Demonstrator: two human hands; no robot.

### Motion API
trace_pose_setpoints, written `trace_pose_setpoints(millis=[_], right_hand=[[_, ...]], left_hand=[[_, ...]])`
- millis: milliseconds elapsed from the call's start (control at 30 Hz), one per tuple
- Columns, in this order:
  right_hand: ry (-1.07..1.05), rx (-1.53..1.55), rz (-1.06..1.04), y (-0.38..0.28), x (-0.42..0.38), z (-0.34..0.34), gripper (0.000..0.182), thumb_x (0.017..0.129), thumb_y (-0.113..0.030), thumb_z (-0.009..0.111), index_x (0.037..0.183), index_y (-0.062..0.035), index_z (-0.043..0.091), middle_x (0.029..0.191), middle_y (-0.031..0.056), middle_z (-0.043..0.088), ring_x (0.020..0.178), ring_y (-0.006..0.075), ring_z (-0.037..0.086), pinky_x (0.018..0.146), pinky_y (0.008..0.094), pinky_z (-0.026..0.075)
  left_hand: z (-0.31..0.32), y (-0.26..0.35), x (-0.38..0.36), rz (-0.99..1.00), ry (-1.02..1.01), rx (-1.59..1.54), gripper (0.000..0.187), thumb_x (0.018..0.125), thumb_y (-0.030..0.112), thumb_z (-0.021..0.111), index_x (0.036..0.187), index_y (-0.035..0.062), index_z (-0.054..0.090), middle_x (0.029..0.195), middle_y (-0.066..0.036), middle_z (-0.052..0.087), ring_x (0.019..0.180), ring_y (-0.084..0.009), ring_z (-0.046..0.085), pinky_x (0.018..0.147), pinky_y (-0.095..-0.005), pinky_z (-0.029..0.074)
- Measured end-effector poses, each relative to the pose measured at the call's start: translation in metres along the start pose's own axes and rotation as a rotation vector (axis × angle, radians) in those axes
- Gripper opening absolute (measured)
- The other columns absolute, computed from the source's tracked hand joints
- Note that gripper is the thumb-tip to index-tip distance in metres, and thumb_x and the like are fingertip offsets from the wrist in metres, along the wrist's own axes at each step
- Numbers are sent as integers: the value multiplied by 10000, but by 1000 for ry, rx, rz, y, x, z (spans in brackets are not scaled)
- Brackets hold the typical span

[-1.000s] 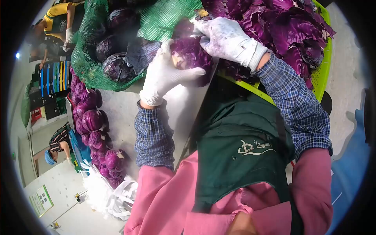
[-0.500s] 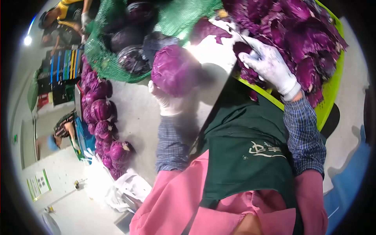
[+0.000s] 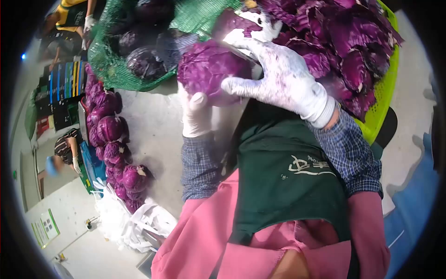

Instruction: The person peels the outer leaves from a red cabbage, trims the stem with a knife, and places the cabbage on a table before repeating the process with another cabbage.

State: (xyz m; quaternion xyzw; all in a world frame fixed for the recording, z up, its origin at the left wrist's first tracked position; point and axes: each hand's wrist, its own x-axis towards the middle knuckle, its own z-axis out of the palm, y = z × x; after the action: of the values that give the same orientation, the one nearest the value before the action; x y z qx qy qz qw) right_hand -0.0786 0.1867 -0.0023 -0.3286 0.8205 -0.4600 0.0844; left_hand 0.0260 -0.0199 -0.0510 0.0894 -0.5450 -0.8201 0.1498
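A red cabbage (image 3: 206,69) sits in my left hand (image 3: 196,114), whose gloved fingers cup it from below and from its near side. Over the cabbage's right side reaches my right hand (image 3: 288,81), in a white glove stained purple, its thumb pressed to the surface. Between that hand and the cabbage shows part of a knife (image 3: 256,69), its blade against the cabbage; the handle is hidden in the fingers. Just beyond lies a piece of red cabbage leaf (image 3: 234,23) on the lit tabletop.
Loose cabbage leaves (image 3: 348,42) fill a lime-green basket (image 3: 388,88) on the right. A green mesh bag (image 3: 100,60) holds several darker cabbages. Cabbages (image 3: 110,129) line the table's (image 3: 158,139) left side, near white straps (image 3: 134,228). Two or more people stand at far left.
My right hand has moved left from above the basket onto the cabbage, bringing the knife with it. The cabbage has stayed in my left hand, and the view has shifted slightly.
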Motion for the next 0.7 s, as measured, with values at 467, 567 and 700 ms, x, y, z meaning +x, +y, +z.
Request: trace_pose_setpoints(millis=[467, 567, 700], right_hand=[[187, 5, 18, 86, -9, 66, 175, 896, -190, 584, 1013, -98, 675, 868, 155, 719, 816, 368, 701, 747, 464, 572], [254, 347, 240, 111, 8, 39, 263, 898, -99, 606, 1154, -65, 656, 855, 97, 708, 707, 291, 697, 709, 389, 582], [313, -237, 42, 66, 16, -35, 387, 988, -266, 632, 1232, 33, 648, 965, 119, 715, 811, 157, 666, 728, 291, 535]], left_hand=[[-7, -10, 0, -72, -29, 135, 939, 704, 238, 843, 1500, 41, 388, 1438, -136, 501, 1329, -292, 503, 1150, -454, 403], [-29, -11, -6, -239, 122, -51, 842, 749, 313, 782, 1466, 39, 436, 1391, -133, 547, 1289, -307, 534, 1114, -453, 434], [-23, 10, 5, -182, 133, 94, 818, 780, 318, 764, 1472, 36, 431, 1405, -125, 543, 1286, -291, 537, 1123, -455, 421]])
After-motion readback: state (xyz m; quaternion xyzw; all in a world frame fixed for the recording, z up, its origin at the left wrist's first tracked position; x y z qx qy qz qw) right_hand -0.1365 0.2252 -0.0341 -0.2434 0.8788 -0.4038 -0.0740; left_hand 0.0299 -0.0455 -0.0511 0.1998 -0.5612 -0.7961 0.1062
